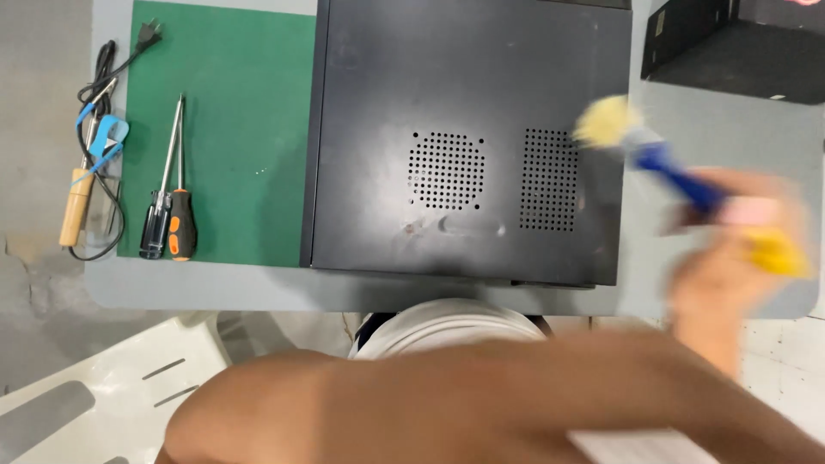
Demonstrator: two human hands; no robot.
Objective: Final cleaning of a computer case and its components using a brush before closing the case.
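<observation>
My right hand (730, 262) is blurred by motion at the right edge of the table. It grips a paintbrush (653, 155) with a blue handle and pale yellow bristles. The bristles hover at the right edge of a black computer case (387, 77), beside its two perforated vent patches. Something yellow (778, 253) and something pink also show in that hand, too blurred to name. A bare arm (412, 404) crosses the bottom of the view close to the camera. My left hand does not show.
The case lies flat on a grey table (215, 288), partly over a green mat (241, 112). Two screwdrivers (169, 215) lie on the mat's left part. A wooden-handled soldering iron (77, 202) with its cord lies further left. A white plastic chair (103, 387) stands below.
</observation>
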